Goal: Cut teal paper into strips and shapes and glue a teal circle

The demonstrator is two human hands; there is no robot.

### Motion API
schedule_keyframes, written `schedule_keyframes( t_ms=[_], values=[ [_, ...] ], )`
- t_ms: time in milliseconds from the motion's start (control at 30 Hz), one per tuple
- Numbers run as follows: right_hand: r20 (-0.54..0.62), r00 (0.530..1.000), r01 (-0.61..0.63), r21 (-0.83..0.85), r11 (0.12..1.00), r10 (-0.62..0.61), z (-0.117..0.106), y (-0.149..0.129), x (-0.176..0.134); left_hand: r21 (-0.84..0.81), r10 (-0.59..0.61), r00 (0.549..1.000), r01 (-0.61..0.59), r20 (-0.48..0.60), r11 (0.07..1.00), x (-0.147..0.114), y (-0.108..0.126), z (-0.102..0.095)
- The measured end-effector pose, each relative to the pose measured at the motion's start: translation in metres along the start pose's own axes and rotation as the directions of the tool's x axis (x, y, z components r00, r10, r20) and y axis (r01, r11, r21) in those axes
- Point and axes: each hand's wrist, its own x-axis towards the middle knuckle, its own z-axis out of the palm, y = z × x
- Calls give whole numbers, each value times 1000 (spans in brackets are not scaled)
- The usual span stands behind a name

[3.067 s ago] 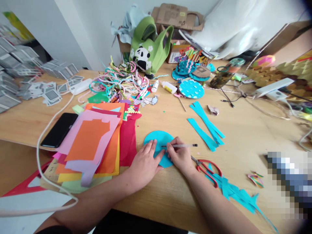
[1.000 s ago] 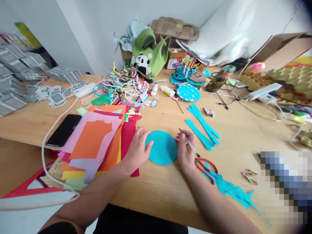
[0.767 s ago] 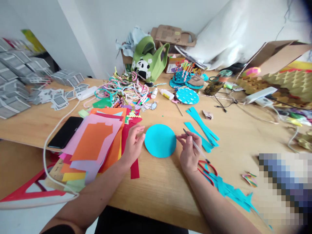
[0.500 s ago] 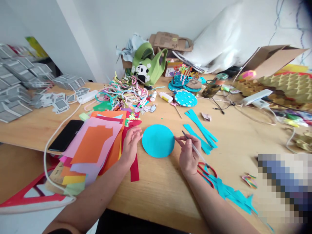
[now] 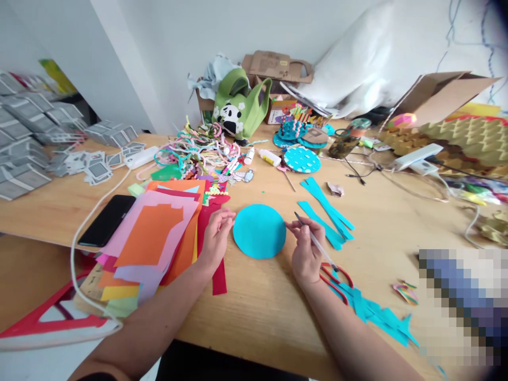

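A blue round disc [image 5: 259,232], apparently of paper or felt, is in front of me between both hands. My left hand [image 5: 216,235] has its thumb and fingertips closed at the disc's left edge. My right hand [image 5: 308,248] is wrapped round a pen [image 5: 316,241] with a clear barrel, its dark tip pointing up and left. Fingertips of that same hand touch the disc's right edge. Below my right wrist lie red-handled scissors [image 5: 337,283], partly hidden, beside blue offcuts [image 5: 373,312].
Blue strips [image 5: 327,214] lie right of the disc. Coloured sheets [image 5: 151,233] and a black phone [image 5: 107,219] are on the left. Behind are tangled pipe cleaners [image 5: 198,153], a glue bottle [image 5: 270,157], a dotted blue disc [image 5: 301,160] and a green panda bag [image 5: 248,108].
The blue disc has shifted slightly to the right and towards me. My left hand has moved right along with it; my right hand keeps the pen and has hardly moved.
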Motion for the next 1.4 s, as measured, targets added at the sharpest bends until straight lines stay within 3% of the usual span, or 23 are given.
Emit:
schedule_keyframes(
  t_ms=[167, 267, 333, 400, 500, 600, 733, 900, 1400],
  values=[
    [45, 998, -27, -147, 989, 34, 1, -2, 3, 204, 2, 997, -19, 83, 979, -1, 0, -1],
    [57, 998, 7, -192, 981, 4, 0, -5, 3, 399, 125, 982, -172, 139, 901, -3, 1, 1],
    [113, 994, 12, -181, 983, 8, -1, -7, 2, 509, 247, 938, -341, 245, 791, -7, 2, 3],
    [218, 973, -45, -150, 988, 78, -1, -8, -2, 558, 296, 860, -498, 415, 664, -12, 2, 6],
    [351, 910, -173, -162, 972, 221, -1, -6, -7, 579, 213, 751, -629, 625, 519, -21, -2, 10],
    [389, 865, -217, -280, 935, 317, 0, -1, -9, 603, 103, 703, -668, 704, 437, -26, -6, 12],
    [378, 858, -186, -405, 895, 349, -1, 5, -8, 624, 39, 690, -676, 723, 393, -27, -8, 11],
    [376, 854, -175, -445, 878, 360, -1, 6, -8, 638, 18, 693, -674, 721, 373, -27, -6, 11],
    [408, 843, -128, -480, 868, 350, -1, 6, -7, 633, 27, 705, -652, 709, 418, -27, -3, 13]
  ],
)
